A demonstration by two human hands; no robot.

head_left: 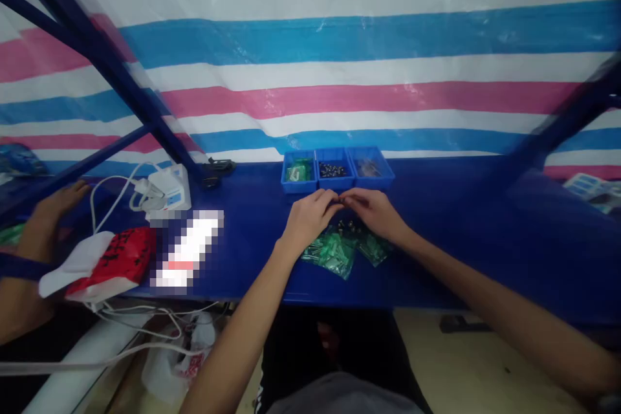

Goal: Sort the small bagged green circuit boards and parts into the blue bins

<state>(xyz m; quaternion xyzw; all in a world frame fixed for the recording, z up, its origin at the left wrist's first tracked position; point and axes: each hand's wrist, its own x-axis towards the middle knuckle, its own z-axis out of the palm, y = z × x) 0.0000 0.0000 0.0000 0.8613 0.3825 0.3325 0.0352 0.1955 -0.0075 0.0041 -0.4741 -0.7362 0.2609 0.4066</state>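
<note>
My left hand (310, 212) and my right hand (372, 208) meet over the blue table, fingertips pinched together around something small and dark that I cannot make out. Below them lie green plastic packets (334, 252), with a smaller green packet (372, 247) to the right. Several small dark metal pieces (350, 227) sit just under my fingers. Behind my hands stand three blue bins: the left bin (299, 188) holds green packets, the middle bin (336, 183) many small dark parts, and the right bin (381, 180) clear or pale pieces.
At left are a white power strip (175, 191) with cables, a red and white cap (121, 262), a blurred white rectangle (191, 249) and a dark object (211, 182). Another person's arm (36, 239) is at far left. Blue frame bars (114, 87) rise behind.
</note>
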